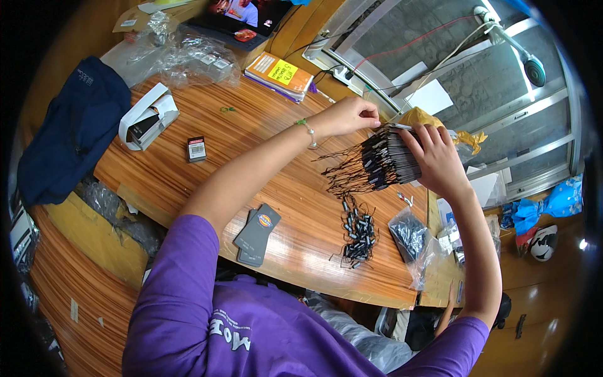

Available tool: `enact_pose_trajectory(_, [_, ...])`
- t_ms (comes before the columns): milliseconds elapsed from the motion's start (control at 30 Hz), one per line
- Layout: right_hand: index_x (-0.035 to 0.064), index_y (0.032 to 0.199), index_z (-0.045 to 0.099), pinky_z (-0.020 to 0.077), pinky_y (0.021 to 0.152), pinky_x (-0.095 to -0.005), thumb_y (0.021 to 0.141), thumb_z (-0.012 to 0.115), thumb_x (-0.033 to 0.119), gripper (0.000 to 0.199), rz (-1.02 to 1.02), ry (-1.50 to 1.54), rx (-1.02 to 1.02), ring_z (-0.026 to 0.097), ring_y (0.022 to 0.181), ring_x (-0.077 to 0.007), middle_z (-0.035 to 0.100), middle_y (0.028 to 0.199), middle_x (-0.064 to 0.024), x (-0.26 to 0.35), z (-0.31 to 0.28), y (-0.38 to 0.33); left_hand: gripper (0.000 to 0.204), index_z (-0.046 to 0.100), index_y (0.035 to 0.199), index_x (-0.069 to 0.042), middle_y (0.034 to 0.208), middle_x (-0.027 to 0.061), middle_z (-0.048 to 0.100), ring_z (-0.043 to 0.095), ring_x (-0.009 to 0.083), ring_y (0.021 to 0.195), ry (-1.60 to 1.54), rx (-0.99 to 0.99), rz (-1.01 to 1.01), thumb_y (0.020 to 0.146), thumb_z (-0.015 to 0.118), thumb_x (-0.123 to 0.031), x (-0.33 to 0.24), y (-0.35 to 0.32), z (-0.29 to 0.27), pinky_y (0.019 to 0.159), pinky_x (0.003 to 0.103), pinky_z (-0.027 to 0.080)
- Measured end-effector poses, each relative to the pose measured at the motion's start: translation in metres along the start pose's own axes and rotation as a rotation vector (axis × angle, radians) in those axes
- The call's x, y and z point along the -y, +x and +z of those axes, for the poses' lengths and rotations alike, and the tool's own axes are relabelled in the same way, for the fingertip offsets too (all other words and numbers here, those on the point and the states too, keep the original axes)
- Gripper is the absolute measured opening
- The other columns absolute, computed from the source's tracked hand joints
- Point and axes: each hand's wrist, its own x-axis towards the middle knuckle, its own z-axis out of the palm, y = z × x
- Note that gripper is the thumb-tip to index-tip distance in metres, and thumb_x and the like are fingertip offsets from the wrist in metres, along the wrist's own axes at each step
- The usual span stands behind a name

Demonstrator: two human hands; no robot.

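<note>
My right hand point(438, 157) is wrapped round a thick stack of hang tags point(400, 157), held up over the table's far right part. Black strings point(352, 166) with small dark tabs trail from the stack toward the left. At the stack's upper corner my left hand point(355, 116) is closed in a pinch; what lies between its fingertips is too small to make out. Below the stack, a tangled pile of black tag strings point(358, 232) lies on the wooden table point(301, 220). Two dark grey tags point(257, 234) overlap near the front edge.
A clear bag of black strings point(408, 235) lies right of the pile. At left stand an open white box point(149, 117) and a small dark-and-white pack point(196, 149). Notebooks point(278, 76), plastic bags point(188, 53) and a screen point(242, 19) are farther back. Another person's arm point(447, 311) shows at lower right.
</note>
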Motion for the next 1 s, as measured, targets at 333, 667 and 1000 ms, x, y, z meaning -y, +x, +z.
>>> enact_pose_trajectory(333, [0.0101, 0.128, 0.042, 0.0397, 0.088, -0.0351, 0.046, 0.08, 0.022, 0.091, 0.056, -0.005, 0.393, 0.049, 0.108, -0.0255, 0.052, 0.11, -0.0083, -0.019, -0.014, 0.021, 0.04, 0.05, 0.091, -0.011, 0.095, 0.0067, 0.048, 0.045, 0.0247, 0.095, 0.394, -0.501, 0.475, 0.081, 0.063, -0.047, -0.025, -0.051, 0.08, 0.087, 0.039, 0.035])
enact_pose_trajectory(667, [0.0073, 0.124, 0.047, 0.0448, 0.086, -0.0392, 0.043, 0.083, 0.027, 0.091, 0.156, 0.157, 0.663, 0.053, 0.111, -0.0275, 0.055, 0.116, -0.0122, -0.035, -0.015, 0.048, 0.043, 0.056, 0.086, -0.013, 0.098, 0.0057, 0.045, 0.042, 0.0256, 0.095, 0.546, -0.599, 0.435, 0.068, 0.074, -0.048, -0.048, -0.037, 0.114, 0.084, 0.041, 0.034])
enact_pose_trajectory(1000, [0.007, 0.129, 0.041, 0.0464, 0.086, -0.0402, 0.039, 0.084, 0.024, 0.101, 0.235, 0.184, 0.587, 0.053, 0.107, -0.0304, 0.055, 0.112, -0.0127, -0.049, -0.013, 0.05, 0.018, 0.063, 0.079, -0.016, 0.096, 0.0004, 0.05, 0.047, 0.0224, 0.094, 0.611, -0.651, 0.358, 0.069, 0.074, -0.027, -0.046, -0.03, 0.101, 0.081, 0.04, 0.036])
